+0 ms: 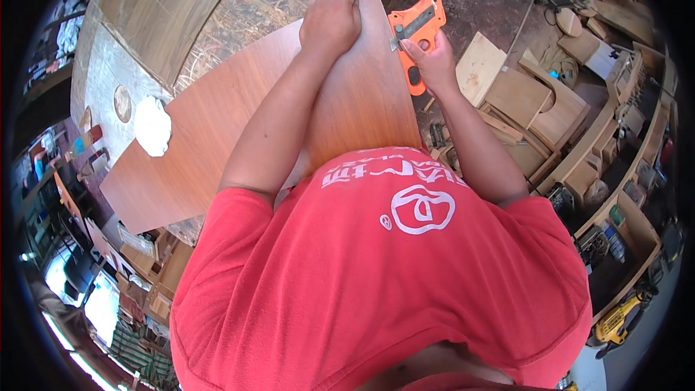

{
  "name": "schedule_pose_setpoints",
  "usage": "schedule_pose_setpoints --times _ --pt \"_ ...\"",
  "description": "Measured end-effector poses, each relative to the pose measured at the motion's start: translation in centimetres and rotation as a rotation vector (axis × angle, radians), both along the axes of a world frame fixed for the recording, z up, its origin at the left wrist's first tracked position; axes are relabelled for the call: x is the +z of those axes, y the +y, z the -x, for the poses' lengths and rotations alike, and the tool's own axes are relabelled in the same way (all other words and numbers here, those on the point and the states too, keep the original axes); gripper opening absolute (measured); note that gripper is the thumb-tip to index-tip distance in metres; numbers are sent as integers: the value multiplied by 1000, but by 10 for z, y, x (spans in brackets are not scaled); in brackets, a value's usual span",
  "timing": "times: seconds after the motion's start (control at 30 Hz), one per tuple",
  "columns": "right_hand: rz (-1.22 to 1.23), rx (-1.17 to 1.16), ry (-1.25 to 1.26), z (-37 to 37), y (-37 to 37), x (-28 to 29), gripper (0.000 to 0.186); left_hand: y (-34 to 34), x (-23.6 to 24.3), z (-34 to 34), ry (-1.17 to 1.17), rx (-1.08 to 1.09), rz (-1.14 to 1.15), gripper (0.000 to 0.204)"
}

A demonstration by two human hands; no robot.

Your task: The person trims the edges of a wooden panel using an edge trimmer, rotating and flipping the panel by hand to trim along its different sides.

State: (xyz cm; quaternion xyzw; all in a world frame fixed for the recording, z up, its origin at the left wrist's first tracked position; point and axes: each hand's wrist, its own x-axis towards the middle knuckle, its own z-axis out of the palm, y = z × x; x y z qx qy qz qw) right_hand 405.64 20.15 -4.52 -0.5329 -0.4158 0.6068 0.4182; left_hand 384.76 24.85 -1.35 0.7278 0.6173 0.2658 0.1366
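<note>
The wooden panel [217,145] is a flat, reddish-brown veneered sheet with a smooth face and straight edges, lying level across the work surface. The left hand [331,20] presses down on its far corner. The orange hand tool [415,36], a flat plastic body with a grey metal strip, is gripped by the right hand [433,64] and sits against the panel's right edge near that corner.

hands: 2 | brown laminate board [217,137]: 1 | orange edge trimmer [416,32]: 1, far right | white cloth [153,125]: 1, left | yellow power drill [615,322]: 1, near right
</note>
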Motion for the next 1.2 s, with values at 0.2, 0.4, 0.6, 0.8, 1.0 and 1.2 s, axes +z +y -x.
schedule_pose_setpoints --times 0.2,0.4,0.6,0.8,1.0,1.2 --pt "-13 16 -70 -9 -12 -4 41 3 0 1 -26 -4 23 18" --pt "24 8 -13 -15 -32 4 39 5 -4 3 2 8 5 18" --pt "-9 -16 -39 -1 1 -4 39 5 -2 3 27 5 4 18" --pt "-140 -2 -8 25 76 -22 36 8 -1 1 21 -14 4 18" --pt "-121 -5 104 33 89 -24 34 9 0 0 11 -11 40 16" --pt "-175 -17 30 34 88 -21 31 15 1 3 8 -12 61 17"
